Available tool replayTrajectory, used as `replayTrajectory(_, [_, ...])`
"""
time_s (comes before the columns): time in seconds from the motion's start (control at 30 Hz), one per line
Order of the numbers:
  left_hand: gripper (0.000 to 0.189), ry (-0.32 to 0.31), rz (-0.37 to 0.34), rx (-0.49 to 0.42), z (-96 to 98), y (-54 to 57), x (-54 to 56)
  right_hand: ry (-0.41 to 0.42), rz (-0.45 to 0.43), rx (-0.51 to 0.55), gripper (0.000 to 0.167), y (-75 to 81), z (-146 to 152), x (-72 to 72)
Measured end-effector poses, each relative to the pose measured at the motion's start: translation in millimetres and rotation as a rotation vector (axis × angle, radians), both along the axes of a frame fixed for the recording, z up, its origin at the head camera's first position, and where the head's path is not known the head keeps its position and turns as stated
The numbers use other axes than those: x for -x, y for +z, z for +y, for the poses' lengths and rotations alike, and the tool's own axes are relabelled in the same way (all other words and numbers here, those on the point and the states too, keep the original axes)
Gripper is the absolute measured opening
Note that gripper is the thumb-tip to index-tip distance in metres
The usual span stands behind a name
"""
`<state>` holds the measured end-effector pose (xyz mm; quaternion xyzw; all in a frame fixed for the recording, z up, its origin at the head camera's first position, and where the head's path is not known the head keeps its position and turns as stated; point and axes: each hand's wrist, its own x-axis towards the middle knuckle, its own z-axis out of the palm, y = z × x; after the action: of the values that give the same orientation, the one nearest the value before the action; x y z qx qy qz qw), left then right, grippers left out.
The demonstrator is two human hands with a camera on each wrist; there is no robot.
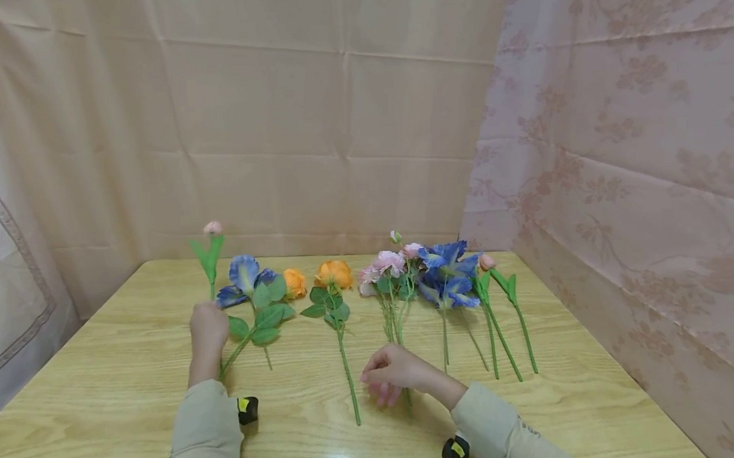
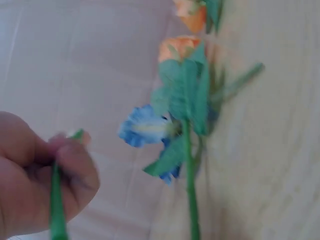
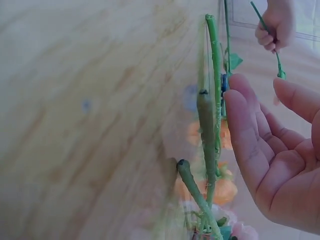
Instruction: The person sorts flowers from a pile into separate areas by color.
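My left hand (image 1: pixel 209 331) grips the green stem of a pink tulip (image 1: pixel 212 262), its bud raised above the fist. In the left wrist view the curled fingers (image 2: pixel 75 167) wrap that stem. Just right of this hand lie a blue iris (image 1: pixel 244 273) and an orange rose (image 1: pixel 293 283) with leafy stem, overlapping. My right hand (image 1: pixel 391 372) hovers by the lower stems of the pink flowers (image 1: pixel 389 263), partly covering them. Seen from the right wrist, its palm and fingers (image 3: pixel 242 120) are loosely bent with nothing held, close beside green stem ends (image 3: pixel 206 115).
A second orange rose (image 1: pixel 334 275) lies mid-table, stem toward the front. Blue irises (image 1: pixel 447 290) and further pink tulips (image 1: pixel 487 263) lie at the right on the wooden table (image 1: pixel 114 382). Beige cloth (image 1: pixel 255 115) hangs behind, patterned pink cloth (image 1: pixel 640 166) at the right.
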<state>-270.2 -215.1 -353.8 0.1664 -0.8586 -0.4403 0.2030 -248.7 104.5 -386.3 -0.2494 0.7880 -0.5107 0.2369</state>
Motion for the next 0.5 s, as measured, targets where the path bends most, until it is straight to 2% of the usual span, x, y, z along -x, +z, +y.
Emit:
replayTrajectory(0.1, [0.032,-0.144,-0.072,-0.140,3.2,7.9,0.0,-0.009,0.003,0.017,0.018,0.6,0,0.1])
replayTrajectory(0.17, [0.034,-0.265,-0.145,-0.241,5.0,13.2,-1.2,-0.018,0.002,0.024,0.018,0.7,0,-0.1])
replayTrajectory(0.23, [0.037,-0.378,-0.196,-0.288,6.8,17.4,-3.9,-0.028,0.000,0.027,0.018,0.9,-1,-0.5])
replayTrajectory(0.27, [0.036,-0.428,-0.193,-0.292,8.2,19.6,-6.1,-0.033,0.000,0.026,0.017,0.8,-1,-0.6])
replayTrajectory(0.37, [0.027,-0.495,-0.194,-0.274,13.4,25.5,-10.2,-0.043,0.001,0.023,0.017,1.4,-1,-1.3])
replayTrajectory(0.5, [0.017,-0.505,-0.184,-0.228,23.3,34.2,-15.7,-0.066,0.057,0.003,0.019,7.4,-1,0.1])
